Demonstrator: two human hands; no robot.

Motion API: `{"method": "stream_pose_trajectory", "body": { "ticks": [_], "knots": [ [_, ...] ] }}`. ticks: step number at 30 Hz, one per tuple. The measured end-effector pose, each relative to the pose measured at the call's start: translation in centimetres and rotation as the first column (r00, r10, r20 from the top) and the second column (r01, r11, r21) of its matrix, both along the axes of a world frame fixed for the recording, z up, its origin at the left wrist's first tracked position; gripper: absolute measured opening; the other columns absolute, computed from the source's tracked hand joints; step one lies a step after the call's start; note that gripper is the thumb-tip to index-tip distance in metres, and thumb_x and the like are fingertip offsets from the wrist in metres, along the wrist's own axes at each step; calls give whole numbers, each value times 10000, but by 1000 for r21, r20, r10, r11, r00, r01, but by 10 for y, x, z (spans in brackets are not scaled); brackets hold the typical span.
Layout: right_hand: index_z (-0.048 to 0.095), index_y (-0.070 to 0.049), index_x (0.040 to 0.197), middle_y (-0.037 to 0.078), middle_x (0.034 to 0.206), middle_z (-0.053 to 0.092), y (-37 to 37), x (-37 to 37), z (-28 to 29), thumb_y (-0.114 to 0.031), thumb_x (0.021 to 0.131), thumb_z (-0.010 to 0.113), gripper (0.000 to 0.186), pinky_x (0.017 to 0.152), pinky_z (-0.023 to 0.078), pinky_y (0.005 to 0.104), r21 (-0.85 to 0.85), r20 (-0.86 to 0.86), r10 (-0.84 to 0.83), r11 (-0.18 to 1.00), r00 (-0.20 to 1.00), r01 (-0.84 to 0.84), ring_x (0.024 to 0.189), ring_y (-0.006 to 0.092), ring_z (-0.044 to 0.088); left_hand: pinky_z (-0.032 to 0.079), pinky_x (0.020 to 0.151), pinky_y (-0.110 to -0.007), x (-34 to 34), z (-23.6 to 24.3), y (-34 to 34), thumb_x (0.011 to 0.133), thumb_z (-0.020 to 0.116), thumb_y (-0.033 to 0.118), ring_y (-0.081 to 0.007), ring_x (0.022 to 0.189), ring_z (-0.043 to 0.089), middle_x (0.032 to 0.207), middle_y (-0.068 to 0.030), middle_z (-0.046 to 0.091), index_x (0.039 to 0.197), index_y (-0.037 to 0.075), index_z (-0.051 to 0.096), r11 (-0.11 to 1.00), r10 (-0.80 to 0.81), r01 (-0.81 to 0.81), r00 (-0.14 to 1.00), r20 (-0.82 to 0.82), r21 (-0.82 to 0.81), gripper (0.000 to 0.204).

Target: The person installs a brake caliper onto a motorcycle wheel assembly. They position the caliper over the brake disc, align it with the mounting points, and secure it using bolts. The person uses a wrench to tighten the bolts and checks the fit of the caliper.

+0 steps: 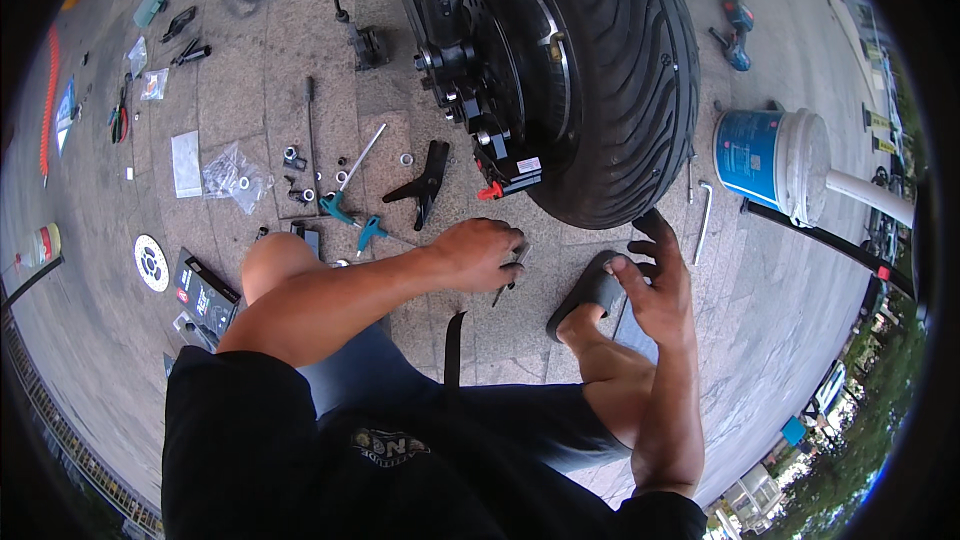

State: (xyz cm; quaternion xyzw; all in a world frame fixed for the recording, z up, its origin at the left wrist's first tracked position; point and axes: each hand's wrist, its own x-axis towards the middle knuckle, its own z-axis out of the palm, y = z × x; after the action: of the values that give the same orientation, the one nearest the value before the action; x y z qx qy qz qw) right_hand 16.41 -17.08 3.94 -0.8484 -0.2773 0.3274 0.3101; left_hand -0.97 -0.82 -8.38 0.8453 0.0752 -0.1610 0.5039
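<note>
Small dark tool by the wheel

You pinch a slim dark tool [510, 275], tilted tip-down over the paving, just beside the upright black tyre [620, 70].

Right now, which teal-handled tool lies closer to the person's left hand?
The shorter teal-handled tool, just left of the left hand; the long-shafted one lies farther away.

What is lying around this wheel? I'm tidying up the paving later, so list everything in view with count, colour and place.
Black ribbed rubber tyre on its wheel: one, black, top centre.
Teal-handled T-shaped metal wrenches: two, teal and silver, left of the wheel.
Black flat forked bracket: one, black, beside the wrenches.
Clear plastic bag of small parts: one, clear, centre left.
White perforated brake disc: one, white, far left.
White plastic bucket with blue label: one, right.
Bent silver hex key: one, beside the bucket.
Black slipper: one, under the tyre.
Left hand: grips a thin dark tool.
Right hand: open, fingertips at the tyre.
</note>
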Motion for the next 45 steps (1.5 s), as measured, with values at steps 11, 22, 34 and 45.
{"method": "stream_pose_trajectory", "body": {
  "ticks": [11, 22, 34, 45],
  "knots": [
    [422, 52, 1314, 204, 1179, 561, 35, -19, -16, -245, 695, 821, 795, 810, 487, 369, 15, 304, -100, 995, 947, 100, 1014, 298, 583, 475, 862, -446, -5, 8, -21, 809, 644, 336, -347, 986, 599, 986, -182, 630, 992, 2, 611, 985, -174, 173, 984, -27, -20, 382],
    [438, 34, 1289, 227, 1131, 575, 28, -18, -24, -276, 684, 825, 782, 836, 478, 401, -14, 318, -97, 994, 943, 107, 1037, 346, 581, 474, 861, -445, -8, 8, -20, 809, 644, 323, -343, 988, 594, 984, -169, 625, 1005, 18, 613, 983, -181, 181, 983, -23, -9, 364],
    [433, 51, 1277, 224, 1141, 560, 25, -13, -40, -234, 596, 869, 857, 889, 461, 416, 17, 343, -81, 997, 936, 80, 1047, 359, 560, 474, 855, -446, -1, 1, -26, 809, 646, 315, -340, 984, 592, 984, -168, 616, 1001, 17, 608, 973, -232, 231, 973, -17, -12, 357],
    [432, 11, 1310, 206, 1171, 588, 34, -6, -15, -279, 639, 862, 849, 890, 462, 402, 146, 399, -65, 989, 915, 6, 1081, 333, 581, 462, 812, -445, -3, -4, -36, 778, 672, 269, -359, 929, 580, 919, -183, 600, 974, 2, 597, 971, -234, 232, 972, -22, -56, 339]
  ]
}}
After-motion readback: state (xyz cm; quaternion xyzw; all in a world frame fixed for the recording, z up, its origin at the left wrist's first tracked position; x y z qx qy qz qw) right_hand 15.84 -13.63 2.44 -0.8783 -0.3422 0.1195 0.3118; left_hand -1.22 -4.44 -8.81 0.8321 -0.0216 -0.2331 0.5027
